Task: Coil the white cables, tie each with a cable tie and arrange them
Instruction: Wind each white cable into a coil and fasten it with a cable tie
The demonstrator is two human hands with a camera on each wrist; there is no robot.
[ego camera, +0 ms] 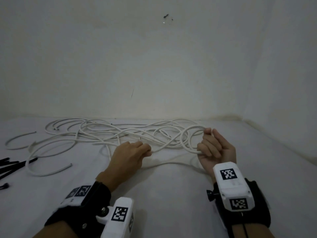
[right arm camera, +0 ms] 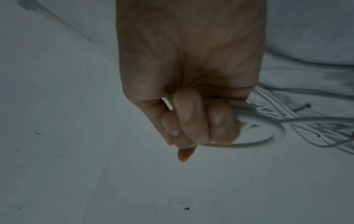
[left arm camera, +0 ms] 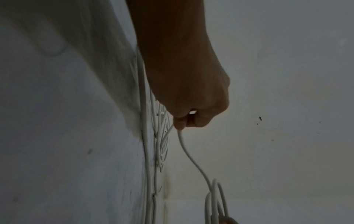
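A tangle of white cables (ego camera: 109,133) sprawls over the white surface near the wall. My right hand (ego camera: 211,146) is palm up, fingers curled round a small coil of white cable (ego camera: 190,140) with a few loops. In the right wrist view the right hand (right arm camera: 191,121) grips those coil loops (right arm camera: 268,128). My left hand (ego camera: 135,152) lies knuckles up and pinches a strand (ego camera: 164,146) that runs to the coil. The left wrist view shows the left hand (left arm camera: 184,121) pinching this strand (left arm camera: 191,159), which drops to the coil (left arm camera: 216,201).
Black cable ties (ego camera: 12,167) lie at the far left edge of the surface. Short loose cable pieces (ego camera: 18,140) curve at the left. A pale wall (ego camera: 154,66) rises right behind the tangle. The white surface (ego camera: 163,194) stretches between my wrists.
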